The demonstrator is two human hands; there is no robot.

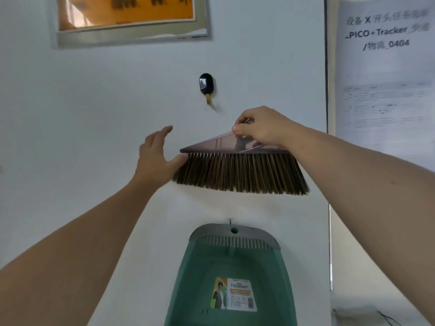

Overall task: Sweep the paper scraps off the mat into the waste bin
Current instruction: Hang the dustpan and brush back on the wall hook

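Observation:
A broom head (240, 170) with a brown translucent top and dark bristles is held up against the white wall. My right hand (259, 128) grips its top edge from above. My left hand (157, 156) is open, with the thumb touching the left end of the bristles. A green dustpan (226, 269) with a grey rim and a label hangs on the wall just below the broom. No mat, paper scraps or waste bin are in view.
A black wall hook (206, 87) sits above the broom. A framed orange picture (127, 17) hangs at the upper left. A printed paper sheet (386, 67) is stuck on a panel at the right.

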